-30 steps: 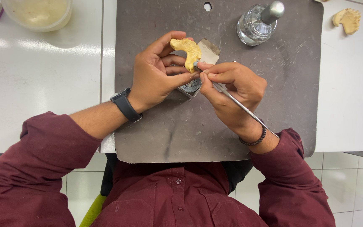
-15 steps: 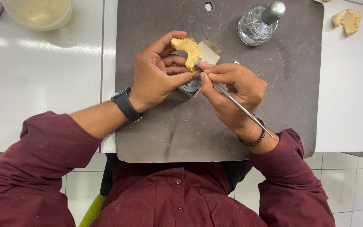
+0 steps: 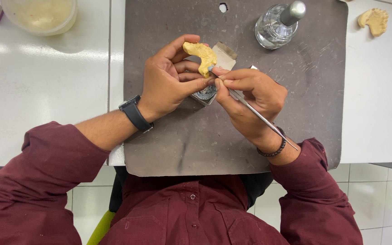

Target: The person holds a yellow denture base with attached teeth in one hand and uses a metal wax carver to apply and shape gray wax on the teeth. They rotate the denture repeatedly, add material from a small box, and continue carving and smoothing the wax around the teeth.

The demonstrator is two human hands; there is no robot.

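Mid-mat, left hand (image 3: 171,84) grips yellow cast (image 3: 201,55).

Matt yellow plaster cast (image 3: 201,55), shiny metal tool (image 3: 257,113), scuffed grey mat (image 3: 314,90)

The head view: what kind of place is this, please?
Probably a dental laboratory or training bench. The left hand holds a yellow dental cast, the right hand works on it with a thin metal instrument, and a glass spirit lamp stands on the grey mat.

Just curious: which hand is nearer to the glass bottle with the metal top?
Right. The right hand lies below and just left of the glass bottle; the left hand is farther left, holding the yellow cast.
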